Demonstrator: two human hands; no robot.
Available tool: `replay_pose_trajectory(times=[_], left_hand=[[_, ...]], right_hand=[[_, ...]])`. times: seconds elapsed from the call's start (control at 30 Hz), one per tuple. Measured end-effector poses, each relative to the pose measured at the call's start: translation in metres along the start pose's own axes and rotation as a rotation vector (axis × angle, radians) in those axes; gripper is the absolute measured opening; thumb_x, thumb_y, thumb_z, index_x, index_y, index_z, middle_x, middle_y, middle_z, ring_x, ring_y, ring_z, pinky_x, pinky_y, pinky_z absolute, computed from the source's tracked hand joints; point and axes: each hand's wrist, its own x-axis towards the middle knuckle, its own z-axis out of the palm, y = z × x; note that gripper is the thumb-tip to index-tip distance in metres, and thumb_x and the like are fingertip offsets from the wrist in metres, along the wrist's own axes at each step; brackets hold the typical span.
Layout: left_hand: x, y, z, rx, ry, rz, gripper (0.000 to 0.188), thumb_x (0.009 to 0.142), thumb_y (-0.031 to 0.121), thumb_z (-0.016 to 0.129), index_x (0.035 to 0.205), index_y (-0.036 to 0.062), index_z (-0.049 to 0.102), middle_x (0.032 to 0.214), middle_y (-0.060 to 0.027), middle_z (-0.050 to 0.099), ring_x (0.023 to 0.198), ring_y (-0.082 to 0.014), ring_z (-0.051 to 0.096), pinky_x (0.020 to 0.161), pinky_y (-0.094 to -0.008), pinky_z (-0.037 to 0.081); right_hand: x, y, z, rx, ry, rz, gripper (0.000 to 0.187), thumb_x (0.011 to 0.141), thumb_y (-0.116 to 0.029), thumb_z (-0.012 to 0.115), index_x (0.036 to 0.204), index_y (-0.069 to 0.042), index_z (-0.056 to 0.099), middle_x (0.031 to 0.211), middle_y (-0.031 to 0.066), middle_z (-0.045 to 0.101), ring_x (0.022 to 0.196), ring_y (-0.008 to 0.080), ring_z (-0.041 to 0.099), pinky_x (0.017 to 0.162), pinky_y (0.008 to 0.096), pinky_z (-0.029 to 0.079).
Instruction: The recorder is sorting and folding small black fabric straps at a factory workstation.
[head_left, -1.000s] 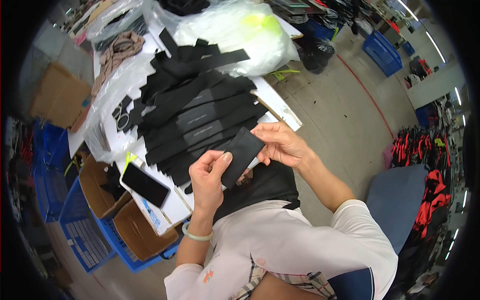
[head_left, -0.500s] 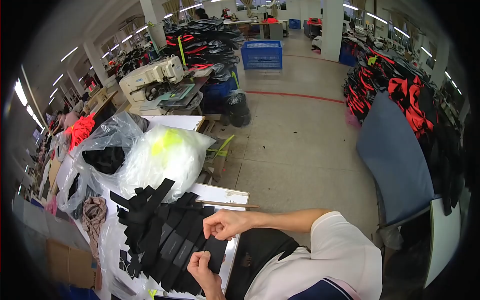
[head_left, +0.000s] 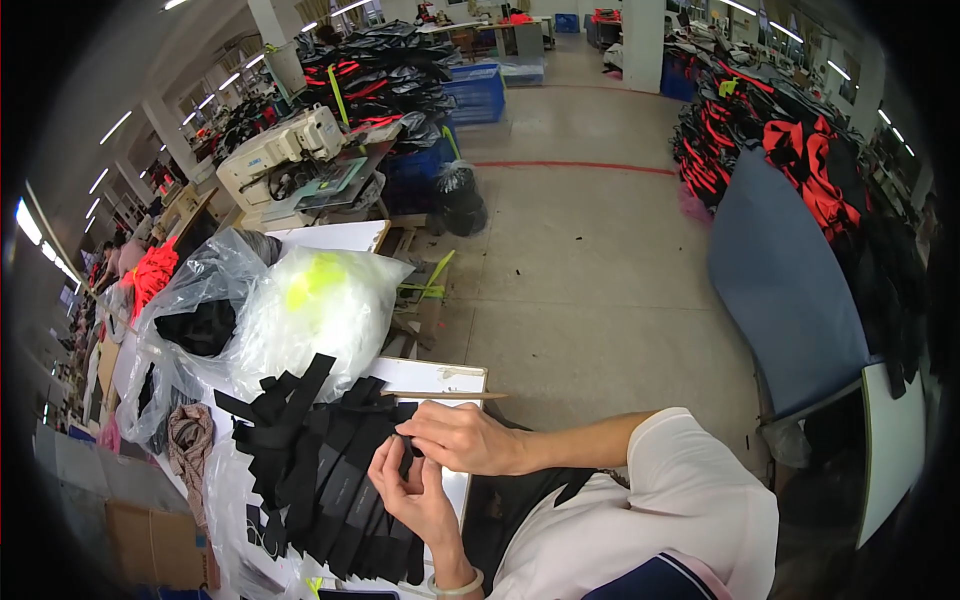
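Observation:
Many black fabric strips (head_left: 335,480) lie overlapped in a pile on the white table, some with small printed labels. Over the pile's right edge my two hands meet, fingertips nearly touching. My right hand (head_left: 462,437) is closed in a pinch on a black fabric strip (head_left: 406,462). From below, my left hand (head_left: 418,500) grips the same strip between thumb and fingers; much of the strip is hidden by the fingers. A light bangle circles my left wrist.
A thin wooden stick (head_left: 450,395) lies along the white table (head_left: 430,375) beyond my hands. Past the pile stand a stuffed clear plastic bag (head_left: 320,320) and an industrial sewing machine (head_left: 285,160). A grey-blue panel (head_left: 785,290) leans at the right by heaped black and red pieces.
My right hand has moved down and my left hand up, so they now meet at the strip. The view has shifted slightly; a blue crate in the background has moved left.

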Motion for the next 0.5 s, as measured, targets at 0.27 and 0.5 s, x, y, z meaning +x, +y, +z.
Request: replay_pose_trajectory(times=[0.27,0.5], left_hand=[[0.003,-0.001,0.024,0.054,0.088,0.122,0.014,0.083,-0.005,0.053,0.093,-0.0071,0.064,0.100,-0.0131,0.059,0.090,-0.0217,0.059,0.070,-0.0289,0.050],[-0.001,-0.011,0.037,0.485,-0.032,0.403,0.012,0.086,-0.002,0.054,0.090,-0.0014,0.064,0.072,-0.0096,0.056,0.063,-0.0158,0.057,0.049,-0.0310,0.042]], right_hand=[[-0.009,-0.005,-0.021,-0.156,-0.020,0.018,0.011,0.074,-0.002,0.061,0.084,0.002,0.059,0.078,0.0107,0.054,0.063,0.0254,0.058,0.052,0.0337,0.048],[-0.040,0.023,-0.027,0.215,0.092,0.359,0.010,0.077,-0.009,0.065,0.078,-0.002,0.056,0.060,0.0022,0.045,0.052,0.0118,0.047,0.044,0.0274,0.035]])
